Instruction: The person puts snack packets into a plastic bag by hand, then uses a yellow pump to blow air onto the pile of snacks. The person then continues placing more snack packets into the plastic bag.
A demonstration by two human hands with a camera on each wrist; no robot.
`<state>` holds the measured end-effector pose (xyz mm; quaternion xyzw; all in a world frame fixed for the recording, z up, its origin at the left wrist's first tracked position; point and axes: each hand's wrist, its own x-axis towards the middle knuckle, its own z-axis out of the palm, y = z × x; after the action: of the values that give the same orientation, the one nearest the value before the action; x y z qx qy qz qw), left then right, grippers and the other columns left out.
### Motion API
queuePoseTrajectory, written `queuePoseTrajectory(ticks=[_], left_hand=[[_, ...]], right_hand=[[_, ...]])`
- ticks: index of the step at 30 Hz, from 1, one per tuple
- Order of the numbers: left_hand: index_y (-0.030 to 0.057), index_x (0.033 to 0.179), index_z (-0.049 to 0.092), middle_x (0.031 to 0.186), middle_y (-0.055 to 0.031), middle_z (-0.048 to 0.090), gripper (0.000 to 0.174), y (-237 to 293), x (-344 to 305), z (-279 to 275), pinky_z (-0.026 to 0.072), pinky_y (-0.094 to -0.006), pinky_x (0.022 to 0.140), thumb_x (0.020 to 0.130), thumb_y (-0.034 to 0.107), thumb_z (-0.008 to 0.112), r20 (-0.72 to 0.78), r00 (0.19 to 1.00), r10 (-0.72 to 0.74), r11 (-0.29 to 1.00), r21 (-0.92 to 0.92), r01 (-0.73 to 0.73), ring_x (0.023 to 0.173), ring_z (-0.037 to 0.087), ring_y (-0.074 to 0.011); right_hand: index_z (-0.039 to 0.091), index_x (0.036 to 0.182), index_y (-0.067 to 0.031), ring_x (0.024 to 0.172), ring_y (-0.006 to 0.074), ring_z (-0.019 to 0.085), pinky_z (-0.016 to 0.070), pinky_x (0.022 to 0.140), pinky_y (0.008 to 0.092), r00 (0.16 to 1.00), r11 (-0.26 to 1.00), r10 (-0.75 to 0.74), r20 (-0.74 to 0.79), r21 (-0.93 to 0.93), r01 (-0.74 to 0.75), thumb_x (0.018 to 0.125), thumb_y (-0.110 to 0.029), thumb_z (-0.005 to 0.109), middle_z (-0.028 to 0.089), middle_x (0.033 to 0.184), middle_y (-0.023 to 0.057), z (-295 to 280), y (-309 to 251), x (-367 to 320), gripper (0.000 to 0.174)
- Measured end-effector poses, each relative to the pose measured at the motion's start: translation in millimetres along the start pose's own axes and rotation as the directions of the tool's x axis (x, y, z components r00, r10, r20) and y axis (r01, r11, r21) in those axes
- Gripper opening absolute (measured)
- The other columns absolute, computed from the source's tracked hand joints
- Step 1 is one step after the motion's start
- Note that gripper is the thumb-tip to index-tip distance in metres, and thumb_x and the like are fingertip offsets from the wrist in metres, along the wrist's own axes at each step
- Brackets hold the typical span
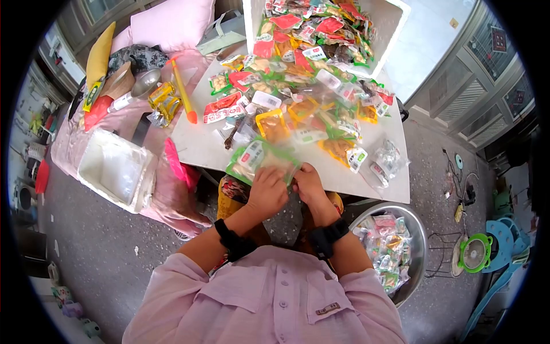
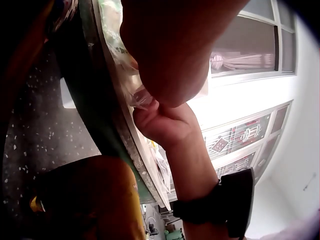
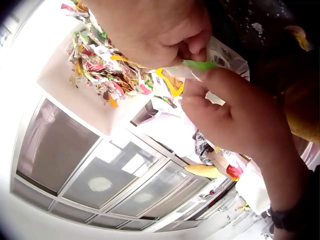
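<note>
At the near edge of the table, both hands hold a clear, green-edged food packet (image 1: 245, 162). My left hand (image 1: 268, 188) lies over its near side, fingers bent onto the plastic. The right hand (image 1: 310, 184) pinches the packet's right end. In the right wrist view, the fingers of both hands meet close together at a green strip (image 3: 199, 65) of the packet. A crinkled clear plastic corner (image 2: 142, 98) shows between the hands in the left wrist view. Just beyond lie an orange-framed packet (image 1: 271, 126) and several other packets.
A white foam box (image 1: 395, 28) spills packets across the table (image 1: 197, 140). Clear wrappers (image 1: 387, 161) lie at the right. A metal basin (image 1: 417, 246) of packets stands right of the person; a foam box (image 1: 114, 172) sits left, by an orange-yellow stick (image 1: 183, 92).
</note>
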<state>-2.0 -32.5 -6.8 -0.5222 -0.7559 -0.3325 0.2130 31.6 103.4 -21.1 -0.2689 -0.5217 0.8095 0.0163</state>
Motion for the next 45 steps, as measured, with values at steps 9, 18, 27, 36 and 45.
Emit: queuePoseTrajectory(ticks=[9,18,27,36,45], left_hand=[[0.0076,0.088,0.052,0.101,-0.0124,0.046,0.032,6,-13,-9,0.0317,-0.0469,0.084,0.058,0.013,0.063,0.061,0.998,0.005,1.0,-0.011,-0.005,0.099,0.044,-0.0312],[0.0134,0.096,0.052,0.107,-0.0106,0.045,0.036,-13,-29,0,0.0272,-0.0489,0.089,0.061,0.012,0.059,0.131,0.986,0.107,0.973,0.189,-0.13,0.105,0.04,-0.0295],[0.0042,0.099,0.053,0.102,-0.0131,0.05,0.026,-8,23,-58,0.036,-0.0368,0.086,0.072,0.006,0.052,0.118,0.989,-0.089,0.949,-0.29,0.121,0.097,0.047,-0.0305],[-0.0007,0.101,0.049,0.102,-0.0133,0.053,0.023,-6,64,-90,0.0369,-0.0329,0.087,0.085,0.014,0.043,0.5,0.826,-0.262,-0.258,-0.861,0.439,0.096,0.051,-0.0229],[-0.001,0.103,0.049,0.102,-0.0104,0.054,0.025,15,55,-82,0.0375,-0.0297,0.084,0.087,0.017,0.042,0.493,0.846,-0.201,-0.042,-0.868,0.496,0.096,0.049,-0.0173]], right_hand=[[0.047,0.092,-0.0058,0.069,0.0158,0.054,0.0485,0.058,0.0304,0.979,0.961,0.032,0.201,0.262,-0.086,0.078,-0.006,0.048,0.054,0.083,0.0056,-10,12,3,0.014],[0.048,0.091,-0.0078,0.069,0.0135,0.055,0.0455,0.061,0.0255,0.983,0.997,0.079,0.166,0.013,-0.082,0.079,-0.011,0.049,0.054,0.084,0.0036,-19,-9,-12,0.012],[0.043,0.108,-0.006,0.077,0.0104,0.05,0.0406,0.067,0.023,0.847,0.803,-0.528,0.055,-0.292,0.519,0.075,-0.003,0.055,0.05,0.088,0.0001,-47,-21,-9,0.035],[0.047,0.101,-0.0039,0.079,0.0063,0.048,0.0396,0.07,0.0216,0.803,0.853,-0.483,0.349,-0.017,0.521,0.077,-0.006,0.057,0.05,0.085,-0.001,-23,-83,-69,0.026],[0.052,0.081,-0.0022,0.068,0.0056,0.047,0.0383,0.062,0.0195,0.783,0.759,-0.517,0.345,-0.238,0.606,0.08,-0.004,0.052,0.051,0.073,-0.0014,-47,-90,-104,0.002]])
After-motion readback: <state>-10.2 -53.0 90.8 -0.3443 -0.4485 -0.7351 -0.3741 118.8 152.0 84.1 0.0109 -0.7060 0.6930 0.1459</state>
